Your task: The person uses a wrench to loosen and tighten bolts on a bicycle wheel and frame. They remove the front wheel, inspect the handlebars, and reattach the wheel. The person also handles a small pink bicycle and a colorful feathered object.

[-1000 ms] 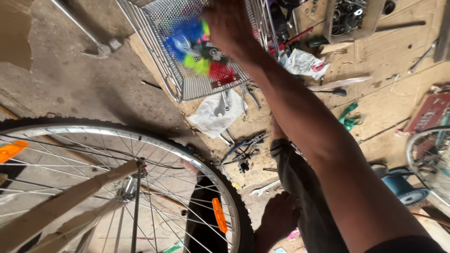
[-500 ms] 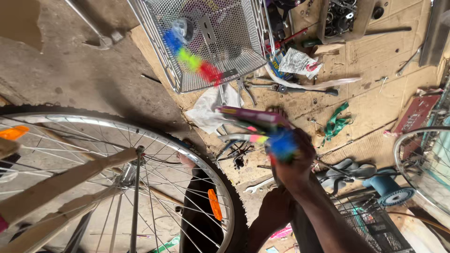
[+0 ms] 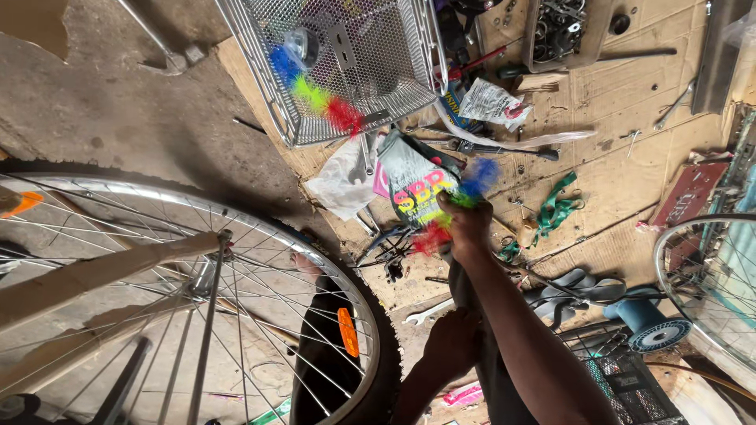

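Right hand (image 3: 466,224) grips a printed packet (image 3: 416,187) and a fuzzy blue-green-red spoke brush (image 3: 457,206), held just right of the wire basket (image 3: 346,71). Left hand (image 3: 450,340), below it near the bicycle wheel (image 3: 189,291), looks curled; I cannot tell on what. I judge the brush could slip, since two things share one grip.

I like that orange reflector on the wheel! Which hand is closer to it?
The left hand. It sits low, just right of the orange reflector in the picture. The right hand is higher and farther away, holding a colourful fluffy strip.
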The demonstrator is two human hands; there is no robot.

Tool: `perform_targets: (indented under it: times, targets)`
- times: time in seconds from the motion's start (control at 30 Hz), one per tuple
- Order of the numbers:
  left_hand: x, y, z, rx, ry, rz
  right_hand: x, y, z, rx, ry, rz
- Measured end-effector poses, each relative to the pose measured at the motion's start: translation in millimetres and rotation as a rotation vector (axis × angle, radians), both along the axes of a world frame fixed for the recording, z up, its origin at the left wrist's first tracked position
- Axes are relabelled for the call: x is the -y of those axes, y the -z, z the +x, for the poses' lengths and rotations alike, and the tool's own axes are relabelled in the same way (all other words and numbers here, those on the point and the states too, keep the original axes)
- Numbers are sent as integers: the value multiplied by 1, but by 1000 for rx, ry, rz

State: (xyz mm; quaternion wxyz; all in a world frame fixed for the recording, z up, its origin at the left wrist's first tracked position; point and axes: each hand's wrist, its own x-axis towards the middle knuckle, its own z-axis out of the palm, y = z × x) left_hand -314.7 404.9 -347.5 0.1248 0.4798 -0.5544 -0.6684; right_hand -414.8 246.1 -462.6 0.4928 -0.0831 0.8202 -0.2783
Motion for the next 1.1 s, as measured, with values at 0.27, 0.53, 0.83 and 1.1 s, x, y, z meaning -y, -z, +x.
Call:
perform_targets:
  times: [0.27,0.53,0.83,1.1]
  targets:
    - [1,3,-1,28,12,-9,-3,4,-7,116,86,-65]
    - [1,3,0,51,32,-2,-1,6,-1,220,10,-21]
    - [21,-2,1,184,-131,-85,93,70,4,-341,-579,-448]
    - [49,-12,7,158,-590,107,195,129,4,-464,-171,-63]
